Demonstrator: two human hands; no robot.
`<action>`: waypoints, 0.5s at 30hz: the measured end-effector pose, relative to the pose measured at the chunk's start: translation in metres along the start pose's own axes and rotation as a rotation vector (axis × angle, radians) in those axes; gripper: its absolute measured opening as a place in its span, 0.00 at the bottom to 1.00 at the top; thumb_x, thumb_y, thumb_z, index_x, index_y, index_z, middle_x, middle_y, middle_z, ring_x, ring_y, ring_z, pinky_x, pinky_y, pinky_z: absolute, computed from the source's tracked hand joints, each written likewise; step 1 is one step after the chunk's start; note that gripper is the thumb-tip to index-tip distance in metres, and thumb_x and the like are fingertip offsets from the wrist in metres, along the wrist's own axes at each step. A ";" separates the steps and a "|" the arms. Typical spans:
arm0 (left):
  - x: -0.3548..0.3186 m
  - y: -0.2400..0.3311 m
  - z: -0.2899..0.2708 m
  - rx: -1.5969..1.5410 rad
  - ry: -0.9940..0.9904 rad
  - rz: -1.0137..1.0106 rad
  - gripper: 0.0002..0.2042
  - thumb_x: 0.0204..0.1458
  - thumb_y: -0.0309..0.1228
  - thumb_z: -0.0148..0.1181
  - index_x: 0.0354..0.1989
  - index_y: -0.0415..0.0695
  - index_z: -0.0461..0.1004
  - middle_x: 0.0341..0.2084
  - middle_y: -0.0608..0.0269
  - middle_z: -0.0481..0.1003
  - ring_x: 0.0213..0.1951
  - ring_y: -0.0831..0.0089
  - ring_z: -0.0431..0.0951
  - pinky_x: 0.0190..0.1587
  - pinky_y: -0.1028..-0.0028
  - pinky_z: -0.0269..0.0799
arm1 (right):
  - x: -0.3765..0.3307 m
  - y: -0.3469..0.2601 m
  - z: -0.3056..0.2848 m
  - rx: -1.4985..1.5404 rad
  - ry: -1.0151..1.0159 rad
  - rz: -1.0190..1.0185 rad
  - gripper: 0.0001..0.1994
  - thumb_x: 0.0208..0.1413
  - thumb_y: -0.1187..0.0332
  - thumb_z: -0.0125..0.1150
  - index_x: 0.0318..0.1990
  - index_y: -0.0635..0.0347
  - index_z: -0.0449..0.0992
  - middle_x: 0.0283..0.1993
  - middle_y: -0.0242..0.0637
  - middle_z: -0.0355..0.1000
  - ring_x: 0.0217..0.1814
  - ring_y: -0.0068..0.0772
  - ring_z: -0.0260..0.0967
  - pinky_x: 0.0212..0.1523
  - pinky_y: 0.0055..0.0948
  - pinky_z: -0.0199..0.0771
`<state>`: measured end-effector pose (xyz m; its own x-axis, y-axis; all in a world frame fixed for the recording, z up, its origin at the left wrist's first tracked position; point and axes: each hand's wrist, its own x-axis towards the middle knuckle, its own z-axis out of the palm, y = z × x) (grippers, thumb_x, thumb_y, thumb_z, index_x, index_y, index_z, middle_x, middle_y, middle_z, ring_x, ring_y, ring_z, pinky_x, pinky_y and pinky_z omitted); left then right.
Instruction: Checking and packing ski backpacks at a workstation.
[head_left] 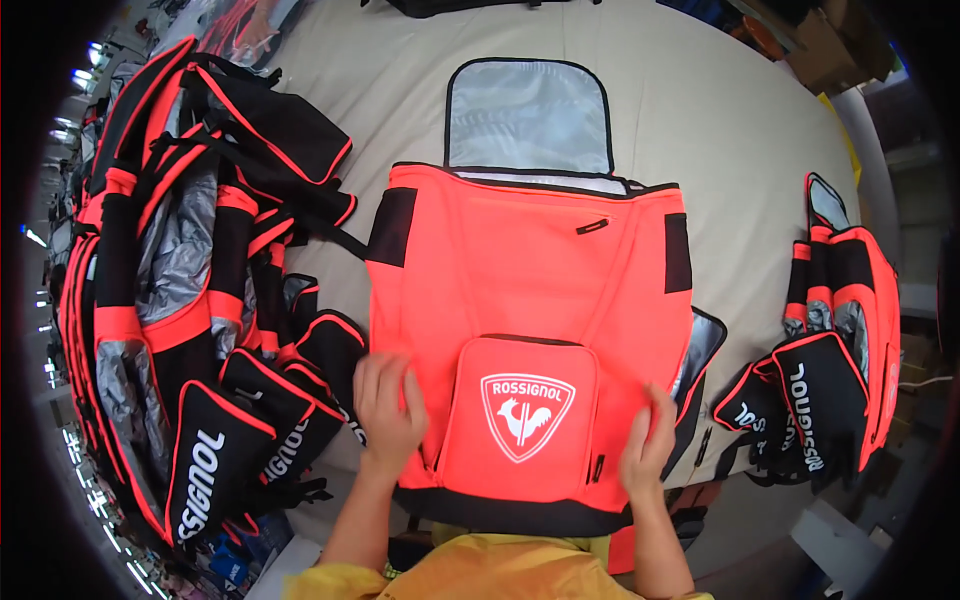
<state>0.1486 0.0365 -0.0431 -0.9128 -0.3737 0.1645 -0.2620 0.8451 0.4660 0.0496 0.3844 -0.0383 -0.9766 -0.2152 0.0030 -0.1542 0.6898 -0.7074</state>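
Observation:
A bright coral-red backpack (pixel 540 260) lies flat in front of me, its black base toward me. Its grey-lined top flap (pixel 528 115) is folded back on the far side, and a front pocket (pixel 525 420) bears a white shield emblem. My left hand (pixel 391 408) rests on the bag's left side, fingers stretched out. On the right side, my right hand (pixel 650 440) lies along the edge with its fingers extended. Neither hand grips anything that I can see. A grey-lined black side panel (pixel 700 350) sticks out past the bag's right edge.
A tall pile of black and red bags (pixel 190 270) stands at the left. Further bags (pixel 845 320) are stacked at the right edge of the pale-covered table (pixel 400 110). Another person's hand (pixel 258 32) shows at the far left, and cardboard boxes (pixel 835 50) sit at the far right.

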 end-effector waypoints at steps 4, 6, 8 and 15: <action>0.122 0.005 0.071 -0.196 0.133 0.274 0.16 0.57 0.22 0.60 0.55 0.37 0.75 0.45 0.47 0.79 0.46 0.48 0.80 0.48 0.55 0.79 | 0.124 -0.033 0.069 0.027 -0.019 -0.072 0.18 0.77 0.69 0.49 0.68 0.68 0.68 0.54 0.51 0.79 0.56 0.47 0.79 0.60 0.38 0.75; 0.154 0.017 0.104 -0.234 0.100 0.321 0.16 0.58 0.24 0.60 0.55 0.37 0.75 0.45 0.47 0.80 0.46 0.51 0.82 0.46 0.54 0.80 | 0.170 -0.039 0.114 -0.108 -0.036 -0.282 0.18 0.75 0.69 0.52 0.67 0.67 0.69 0.48 0.51 0.80 0.50 0.49 0.80 0.54 0.42 0.78; 0.168 0.028 0.125 -0.006 -0.320 0.334 0.16 0.60 0.29 0.58 0.55 0.38 0.73 0.38 0.52 0.83 0.38 0.54 0.85 0.37 0.54 0.81 | 0.185 -0.036 0.141 -0.215 -0.039 -0.411 0.18 0.74 0.69 0.54 0.66 0.66 0.70 0.43 0.50 0.81 0.44 0.50 0.81 0.48 0.45 0.80; 0.161 -0.010 0.165 0.059 -0.236 0.359 0.15 0.60 0.32 0.57 0.55 0.46 0.74 0.15 0.64 0.76 0.18 0.57 0.81 0.21 0.52 0.76 | 0.198 0.007 0.157 -0.403 -0.171 -0.532 0.12 0.66 0.70 0.64 0.55 0.56 0.78 0.24 0.39 0.76 0.23 0.44 0.76 0.24 0.44 0.74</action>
<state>-0.0474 0.0307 -0.1646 -0.9941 0.0398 0.1012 0.0742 0.9284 0.3641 -0.1208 0.2379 -0.1535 -0.7202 -0.6790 0.1424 -0.6823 0.6560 -0.3227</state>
